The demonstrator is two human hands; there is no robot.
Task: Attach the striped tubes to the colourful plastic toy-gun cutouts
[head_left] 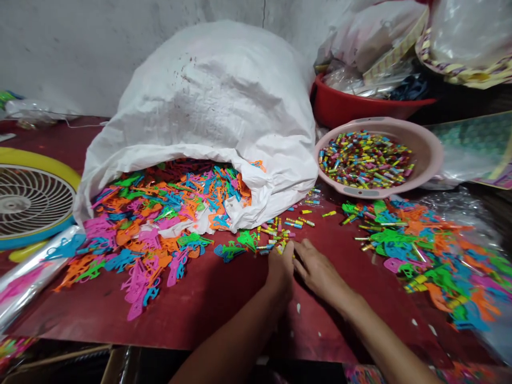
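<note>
My left hand (280, 269) and my right hand (319, 271) meet at the middle of the red table, fingertips close together. Both have bent, closed fingers, and whatever lies between them is hidden. Just beyond the fingers is a loose pile of small shiny tubes (294, 224) in yellow, blue and pink. Bright green plastic toy pieces (247, 240) rest left of the pile. A big white sack (224, 96) lies on its side, its mouth spilling orange, pink, blue and green plastic pieces (148, 234) onto the table.
A pale pink basin (430, 154) full of similar tubes stands at the back right, before a red basin (344, 106) of plastic bags. Mixed plastic pieces and tubes (436, 250) cover the right side. A yellow-and-blue fan (36, 197) stands left, beside a clear plastic roll (36, 277).
</note>
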